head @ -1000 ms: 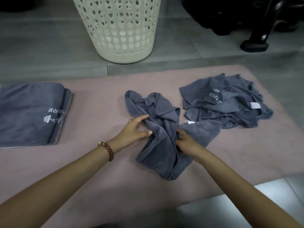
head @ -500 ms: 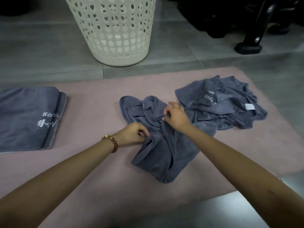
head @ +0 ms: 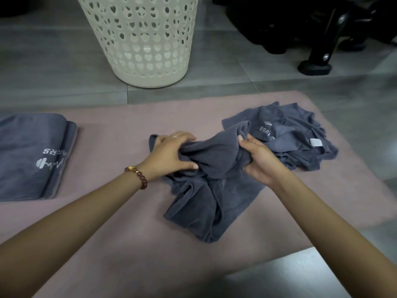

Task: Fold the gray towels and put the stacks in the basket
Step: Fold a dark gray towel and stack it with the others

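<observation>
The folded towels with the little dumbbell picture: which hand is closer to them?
Left. The left hand grips the crumpled towel, right of the folded towels with bare mat between. The right hand grips the same towel's other side, farther off.

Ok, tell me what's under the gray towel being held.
The crumpled gray towel lies on the pink mat, gripped by the left hand and right hand. Its raised right corner hides part of the loose gray towel pile. Anything beneath its folds is covered.
</observation>
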